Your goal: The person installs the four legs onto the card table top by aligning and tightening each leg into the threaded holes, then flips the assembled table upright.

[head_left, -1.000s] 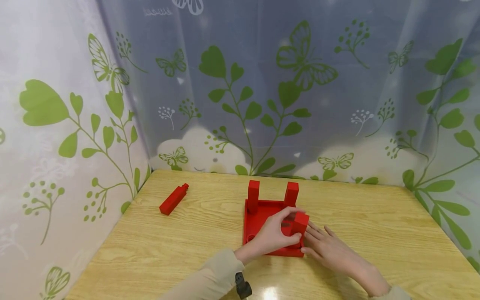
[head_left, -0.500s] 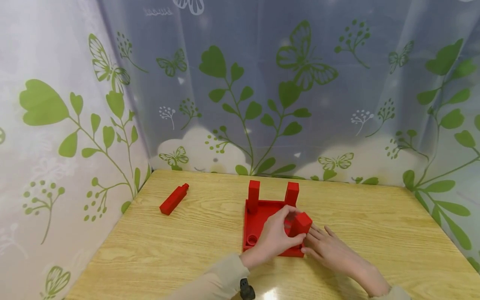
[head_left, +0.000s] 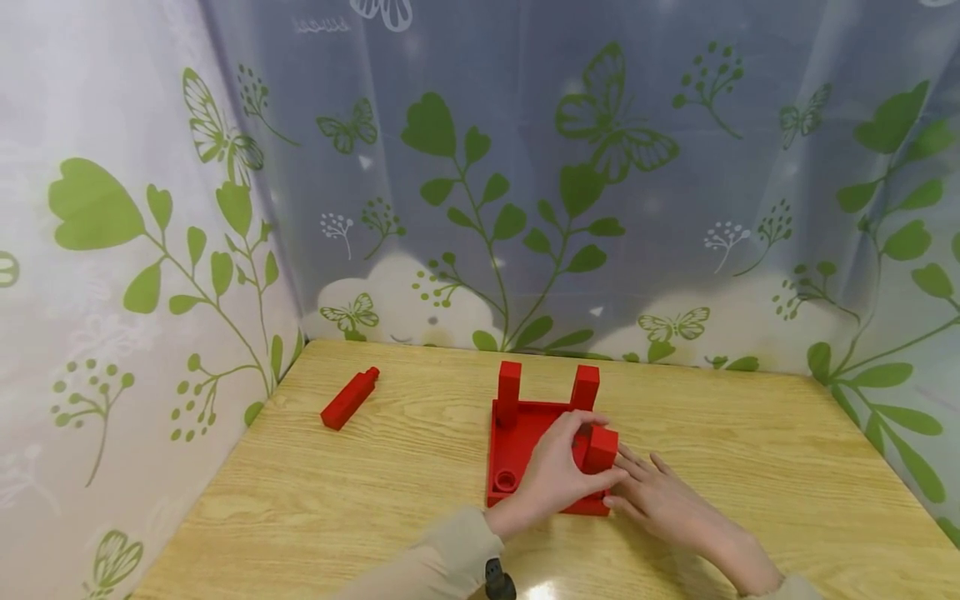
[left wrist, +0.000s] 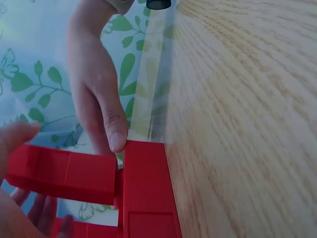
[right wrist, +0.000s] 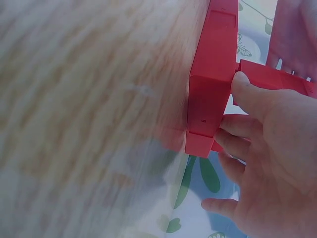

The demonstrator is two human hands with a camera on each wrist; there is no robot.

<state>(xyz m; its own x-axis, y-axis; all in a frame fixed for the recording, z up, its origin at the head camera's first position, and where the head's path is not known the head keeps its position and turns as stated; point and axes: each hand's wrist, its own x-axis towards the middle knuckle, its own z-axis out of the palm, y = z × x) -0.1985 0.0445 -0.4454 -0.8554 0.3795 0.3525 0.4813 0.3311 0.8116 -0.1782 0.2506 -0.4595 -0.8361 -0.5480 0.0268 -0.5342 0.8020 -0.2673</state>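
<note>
A red square tabletop lies underside up, with a raised rim and a round socket at its near left corner. Two red legs stand at its far corners. My left hand has thumb and fingers around a red table leg at the near right corner. In the left wrist view that leg meets the tabletop with a narrow gap at the joint. My right hand rests against the tabletop's right side, fingers fairly straight, its thumb touching the near right corner in the right wrist view.
Another red leg with a narrower round end lies on the wooden table at the left. A printed curtain closes off the back and sides. A black watch shows at my left sleeve.
The held leg has turned about its own length between frames, its top face rotating one way and then squared up again. My left fingers shift around it; the right hand stays in place.
</note>
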